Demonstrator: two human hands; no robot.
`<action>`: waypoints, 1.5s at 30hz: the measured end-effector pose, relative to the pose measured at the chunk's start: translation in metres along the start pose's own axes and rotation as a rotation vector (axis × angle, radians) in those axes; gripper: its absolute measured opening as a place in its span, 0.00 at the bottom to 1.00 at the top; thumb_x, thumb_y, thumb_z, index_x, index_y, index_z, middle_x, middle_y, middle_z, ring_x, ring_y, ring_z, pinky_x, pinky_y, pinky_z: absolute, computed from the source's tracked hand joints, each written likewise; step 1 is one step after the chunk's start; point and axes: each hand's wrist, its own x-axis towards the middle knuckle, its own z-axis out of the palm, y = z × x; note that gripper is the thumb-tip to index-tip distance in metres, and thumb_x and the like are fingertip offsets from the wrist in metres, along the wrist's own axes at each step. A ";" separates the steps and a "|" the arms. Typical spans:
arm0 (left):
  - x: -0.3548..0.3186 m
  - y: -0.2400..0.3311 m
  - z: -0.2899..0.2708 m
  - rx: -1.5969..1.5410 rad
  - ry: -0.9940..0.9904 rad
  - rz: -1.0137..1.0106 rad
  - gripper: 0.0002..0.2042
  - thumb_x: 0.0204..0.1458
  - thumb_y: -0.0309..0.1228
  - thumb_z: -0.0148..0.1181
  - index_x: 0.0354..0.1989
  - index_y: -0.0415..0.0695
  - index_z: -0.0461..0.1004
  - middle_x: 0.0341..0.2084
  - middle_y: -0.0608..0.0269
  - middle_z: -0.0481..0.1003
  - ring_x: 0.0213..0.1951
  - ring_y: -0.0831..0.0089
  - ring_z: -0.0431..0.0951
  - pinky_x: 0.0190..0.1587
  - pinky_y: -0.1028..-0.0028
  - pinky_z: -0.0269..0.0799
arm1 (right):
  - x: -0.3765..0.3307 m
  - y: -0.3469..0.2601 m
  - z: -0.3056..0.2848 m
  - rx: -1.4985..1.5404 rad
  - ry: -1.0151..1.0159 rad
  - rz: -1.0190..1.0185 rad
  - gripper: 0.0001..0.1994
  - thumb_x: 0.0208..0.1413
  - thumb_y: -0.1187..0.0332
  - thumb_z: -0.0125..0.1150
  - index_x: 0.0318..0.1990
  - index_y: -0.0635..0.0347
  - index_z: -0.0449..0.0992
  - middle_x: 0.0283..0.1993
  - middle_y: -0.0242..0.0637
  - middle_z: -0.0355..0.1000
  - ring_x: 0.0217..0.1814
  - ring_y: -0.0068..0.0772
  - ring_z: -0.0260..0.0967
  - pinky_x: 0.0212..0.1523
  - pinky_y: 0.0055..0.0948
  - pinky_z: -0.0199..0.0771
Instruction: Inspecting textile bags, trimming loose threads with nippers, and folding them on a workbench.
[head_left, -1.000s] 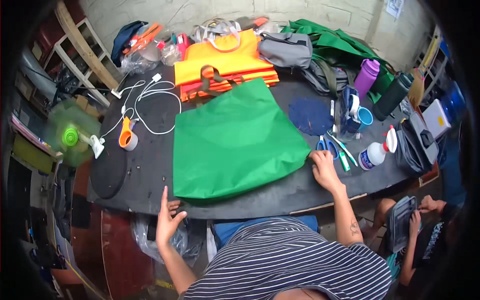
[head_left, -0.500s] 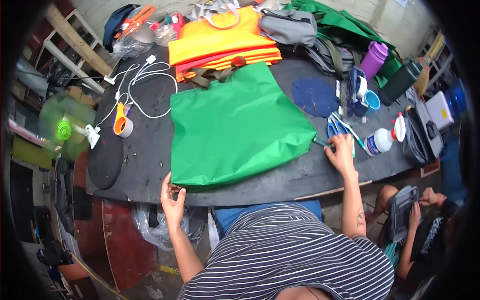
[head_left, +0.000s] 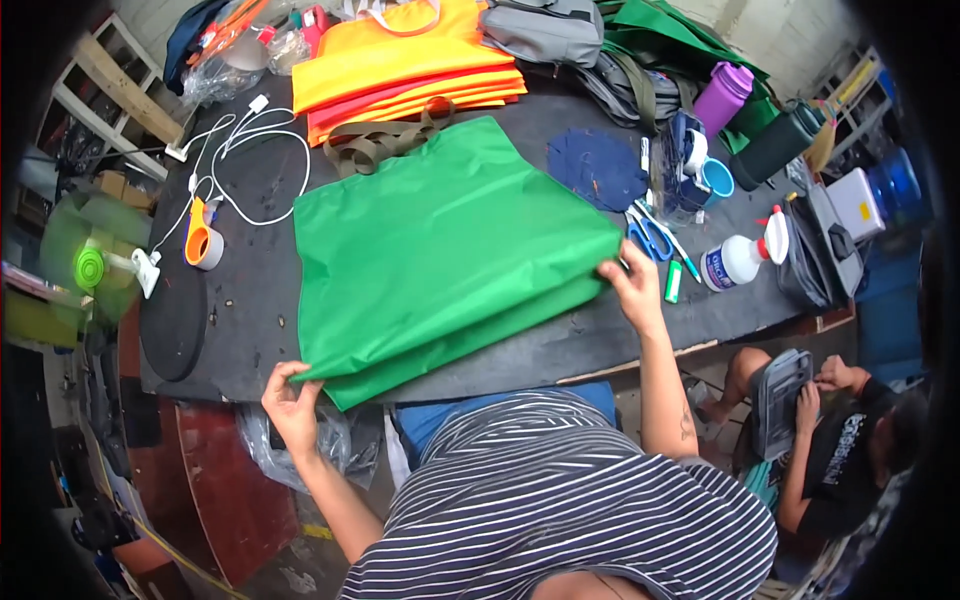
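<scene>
A green fabric bag (head_left: 440, 245) with dark olive strap handles (head_left: 385, 140) lies flat on the black table (head_left: 250, 310), its handles toward the far side. At its near left corner my left hand (head_left: 292, 402) pinches the edge between thumb and fingers. My right hand (head_left: 635, 282) grips the near right corner in the same way. Between the two hands the bag's bottom edge shows a long fold. Just right of my right hand lie a small green-and-white item (head_left: 674, 282) and blue-handled scissors (head_left: 648, 236).
Orange bags (head_left: 410, 75) are stacked at the back, beside grey backpacks (head_left: 540, 30). A spray bottle (head_left: 742, 258), purple bottle (head_left: 722, 97) and dark bottle (head_left: 775, 145) stand right. White cable (head_left: 262, 150), orange tape dispenser (head_left: 203, 240) and fan (head_left: 92, 262) are left. Another person (head_left: 850, 450) sits at right.
My right hand has moved from beside the bag onto its near right corner. The near left corner is now pulled out and the bottom fold shows more. The whole view has shifted slightly.
</scene>
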 end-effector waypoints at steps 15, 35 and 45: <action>-0.029 -0.018 0.037 -0.187 0.355 -0.161 0.06 0.60 0.29 0.52 0.33 0.39 0.71 0.29 0.71 0.68 0.33 0.84 0.66 0.38 0.80 0.63 | -0.008 -0.019 -0.009 -0.006 -0.121 0.073 0.07 0.47 0.76 0.62 0.34 0.64 0.71 0.35 0.31 0.61 0.38 0.23 0.60 0.41 0.22 0.61; -0.039 -0.023 0.048 0.165 0.410 -0.094 0.10 0.54 0.28 0.60 0.24 0.34 0.70 0.35 0.65 0.66 0.33 0.79 0.65 0.35 0.78 0.59 | -0.043 -0.019 0.003 0.269 -0.031 0.427 0.10 0.53 0.75 0.57 0.43 0.61 0.69 0.37 0.33 0.71 0.40 0.26 0.66 0.46 0.25 0.64; -0.028 -0.036 0.051 0.824 0.173 -0.187 0.14 0.45 0.36 0.67 0.21 0.39 0.71 0.31 0.59 0.67 0.41 0.60 0.63 0.49 0.62 0.57 | -0.057 0.002 0.016 -0.700 0.039 0.235 0.19 0.59 0.66 0.52 0.56 0.63 0.64 0.35 0.37 0.63 0.42 0.36 0.58 0.50 0.35 0.55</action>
